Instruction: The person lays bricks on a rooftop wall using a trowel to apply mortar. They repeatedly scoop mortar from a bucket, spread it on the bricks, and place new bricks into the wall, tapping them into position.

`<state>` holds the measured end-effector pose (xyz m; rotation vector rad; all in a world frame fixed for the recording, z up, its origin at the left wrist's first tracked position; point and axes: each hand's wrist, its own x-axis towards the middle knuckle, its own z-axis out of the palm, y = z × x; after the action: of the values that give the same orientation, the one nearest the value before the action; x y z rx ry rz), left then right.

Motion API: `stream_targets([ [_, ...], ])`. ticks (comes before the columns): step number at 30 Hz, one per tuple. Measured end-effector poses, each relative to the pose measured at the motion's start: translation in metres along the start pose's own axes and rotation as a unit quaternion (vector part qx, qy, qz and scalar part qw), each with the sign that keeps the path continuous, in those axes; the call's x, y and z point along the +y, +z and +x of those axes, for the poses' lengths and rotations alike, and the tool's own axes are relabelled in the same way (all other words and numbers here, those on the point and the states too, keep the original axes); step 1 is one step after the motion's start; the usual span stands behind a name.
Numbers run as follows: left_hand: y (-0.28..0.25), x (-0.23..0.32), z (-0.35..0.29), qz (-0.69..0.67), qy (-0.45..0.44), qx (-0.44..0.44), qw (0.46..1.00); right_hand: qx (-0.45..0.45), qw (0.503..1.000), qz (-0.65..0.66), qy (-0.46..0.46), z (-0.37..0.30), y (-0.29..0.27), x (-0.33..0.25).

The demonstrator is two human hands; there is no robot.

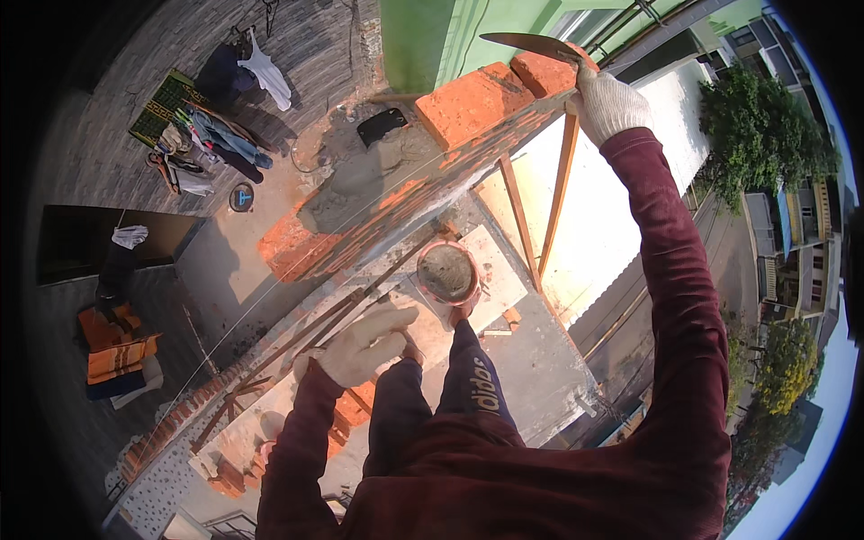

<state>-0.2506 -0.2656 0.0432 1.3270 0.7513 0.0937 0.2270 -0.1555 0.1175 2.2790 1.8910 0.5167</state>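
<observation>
Steel trowel (526, 43) in right hand (610, 103) | above brick (551, 72) | left hand (364, 346) empty

Right arm in a dark red sleeve stretched far up and forward, gloved right hand (610, 103) closed in a fist, left arm bent low near the body, gloved left hand (364, 346) loosely curled, fingers (396, 317) pointing right
</observation>
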Motion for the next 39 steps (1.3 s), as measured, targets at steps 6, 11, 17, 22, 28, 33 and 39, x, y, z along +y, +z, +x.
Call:
stream_targets([
  [6,0.104,-0.201,-0.069,-0.092,-0.162,0.039,0.982,-0.348,0.914,-0.208,-0.004,0.162,0.034,-0.073],
  [11,0.111,-0.243,-0.121,-0.136,-0.223,0.147,0.954,-0.265,0.925,-0.203,-0.179,0.121,-0.017,-0.155],
  [17,0.106,-0.303,-0.151,-0.099,-0.235,0.182,0.949,-0.189,0.945,-0.021,-0.267,0.058,-0.111,-0.178],
  [22,0.126,-0.304,-0.172,-0.128,-0.281,0.144,0.94,-0.335,0.881,0.321,-0.095,-0.084,-0.174,-0.11],
  [28,0.162,-0.302,-0.113,0.123,-0.354,0.042,0.926,-0.473,0.857,0.197,-0.065,-0.229,0.028,-0.125],
  [33,0.173,-0.335,-0.084,0.305,-0.376,0.014,0.875,-0.528,0.84,0.117,-0.026,-0.307,0.322,-0.212],
  [39,0.163,-0.352,-0.05,0.428,-0.312,-0.022,0.848,-0.425,0.88,0.186,0.099,-0.308,0.489,-0.259],
])
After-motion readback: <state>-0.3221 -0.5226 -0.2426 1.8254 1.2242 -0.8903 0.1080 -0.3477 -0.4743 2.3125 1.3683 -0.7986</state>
